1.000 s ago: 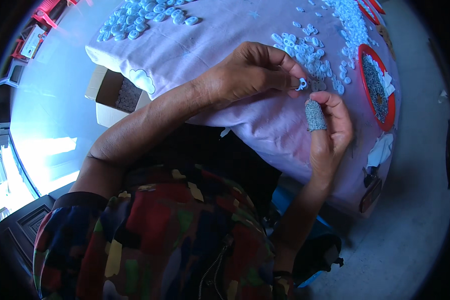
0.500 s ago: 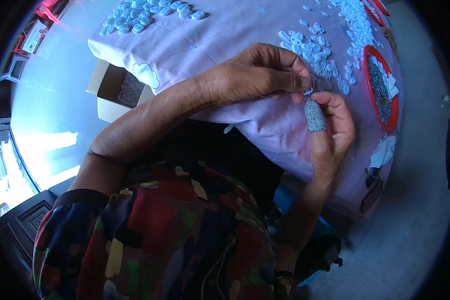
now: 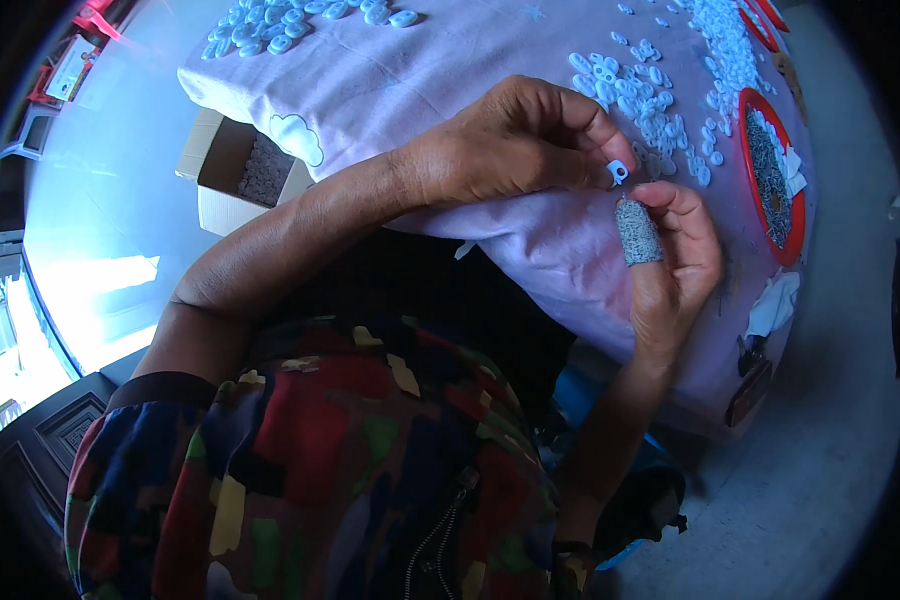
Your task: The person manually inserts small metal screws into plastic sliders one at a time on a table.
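My left hand (image 3: 535, 140) is closed in a pinch on a small white plastic piece (image 3: 618, 172) with a dark round hole. Just below it, my right hand (image 3: 675, 245) pinches with thumb and forefinger; what lies between the tips is too small to make out. A grey speckled sleeve (image 3: 639, 232) wraps the right thumb. The fingertips of both hands nearly meet, with a narrow gap between them. Beyond the hands lies a loose pile of small white plastic pieces (image 3: 630, 95) on the pink cloth (image 3: 450, 75).
A red dish (image 3: 789, 240) of small grey metal pieces stands at the right edge. More white pieces spread at the far right (image 3: 725, 45). Larger white oval pieces (image 3: 280, 43) lie far left. Left of the table is an open cardboard box (image 3: 232, 208) holding pale pieces.
The hands have drawn slightly apart, my right hand shifting a little right. The white piece's hole now shows at my left fingertips. The whole view has shifted slightly.
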{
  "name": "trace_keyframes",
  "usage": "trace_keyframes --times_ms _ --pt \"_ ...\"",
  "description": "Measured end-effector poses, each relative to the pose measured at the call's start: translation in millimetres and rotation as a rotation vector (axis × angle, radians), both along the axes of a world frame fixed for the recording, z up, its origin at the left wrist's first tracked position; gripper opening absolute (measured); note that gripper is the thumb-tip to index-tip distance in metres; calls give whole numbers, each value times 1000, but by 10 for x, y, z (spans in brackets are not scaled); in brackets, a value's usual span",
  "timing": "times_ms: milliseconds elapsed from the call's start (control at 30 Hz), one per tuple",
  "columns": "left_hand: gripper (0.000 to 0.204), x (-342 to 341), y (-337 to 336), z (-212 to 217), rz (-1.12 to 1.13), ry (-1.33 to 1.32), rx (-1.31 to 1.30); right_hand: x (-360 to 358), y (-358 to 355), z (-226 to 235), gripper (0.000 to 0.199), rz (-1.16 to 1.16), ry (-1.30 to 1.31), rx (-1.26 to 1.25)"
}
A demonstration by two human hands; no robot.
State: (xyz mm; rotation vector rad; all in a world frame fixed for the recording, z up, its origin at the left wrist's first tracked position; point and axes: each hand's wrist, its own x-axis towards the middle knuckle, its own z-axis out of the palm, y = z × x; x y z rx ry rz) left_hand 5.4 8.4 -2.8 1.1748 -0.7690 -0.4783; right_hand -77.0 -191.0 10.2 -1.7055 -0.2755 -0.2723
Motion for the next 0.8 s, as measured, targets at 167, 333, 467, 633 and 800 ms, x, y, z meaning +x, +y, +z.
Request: trace_keyframes --times_ms 167,333,467,633,800 --pt "21 -13 -12 -22 7 -36 5 7 7 -16 25 -7 -15 -1" --pt "19 -21 3 -29 25 -71 1 3 3 -22 26 6 -43 13" --pt "19 -43 18 -13 17 -33 40 1 9 -26 26 -4 -50 5" --pt "20 -30 3 -61 33 -90 -4 -13 51 -22 25 -20 -38 4" --pt "20 -55 4 -22 51 -103 27 -4 29 -52 25 -30 -62 -59"
